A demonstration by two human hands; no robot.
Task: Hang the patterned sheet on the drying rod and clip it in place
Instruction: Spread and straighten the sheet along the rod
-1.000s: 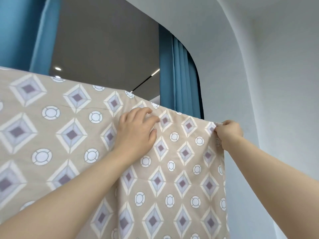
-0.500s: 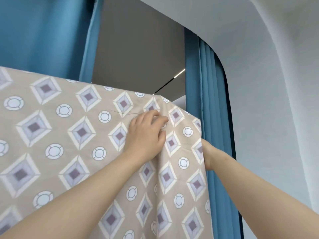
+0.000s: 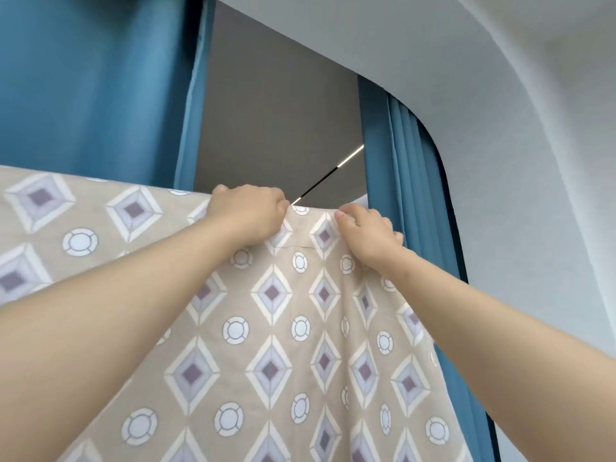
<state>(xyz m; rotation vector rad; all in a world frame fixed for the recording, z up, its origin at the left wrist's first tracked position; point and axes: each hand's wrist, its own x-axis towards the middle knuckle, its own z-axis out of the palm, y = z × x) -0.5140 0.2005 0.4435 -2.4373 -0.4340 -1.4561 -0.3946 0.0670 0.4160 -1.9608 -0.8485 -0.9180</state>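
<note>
sheet (image 3: 273, 328): draped over the hidden rod | left hand (image 3: 248, 215): grip closed on top fold | right hand (image 3: 368, 235): pinches fold near the edge | step: straightening; next likely needs a clip, none visible | behind: blue curtain (image 3: 83, 78)

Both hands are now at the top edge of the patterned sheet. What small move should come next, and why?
Probably draw the right hand a little away from the left hand along the top edge, to pull the patterned sheet flat. Both hands grip the edge close together, a small fold lies between them, and no clip is in view.
</note>
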